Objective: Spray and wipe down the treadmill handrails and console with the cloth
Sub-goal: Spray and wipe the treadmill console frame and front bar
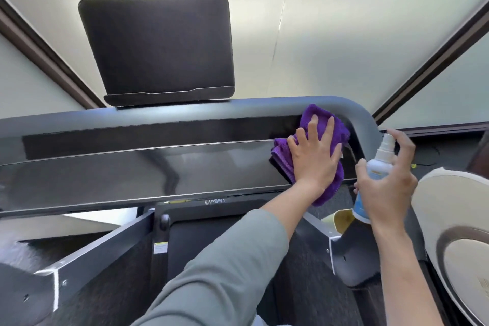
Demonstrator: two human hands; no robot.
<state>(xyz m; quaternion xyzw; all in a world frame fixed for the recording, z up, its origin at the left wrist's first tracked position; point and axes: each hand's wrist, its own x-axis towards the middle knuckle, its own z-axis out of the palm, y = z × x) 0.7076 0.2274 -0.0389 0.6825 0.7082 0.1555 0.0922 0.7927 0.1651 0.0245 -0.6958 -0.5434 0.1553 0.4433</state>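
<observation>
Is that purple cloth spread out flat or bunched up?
Bunched up: the cloth shows thick folds around the flat left hand pressing it on the console.

Long grey-green sleeve down to the left wrist, right forearm bare

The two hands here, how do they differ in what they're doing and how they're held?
The left hand lies flat with fingers spread, pressing the purple cloth against the console's dark panel; the right hand is curled round the spray bottle, held off the console. The left arm wears a grey-green sleeve; the right forearm is bare. Both work at the treadmill's right end.
</observation>
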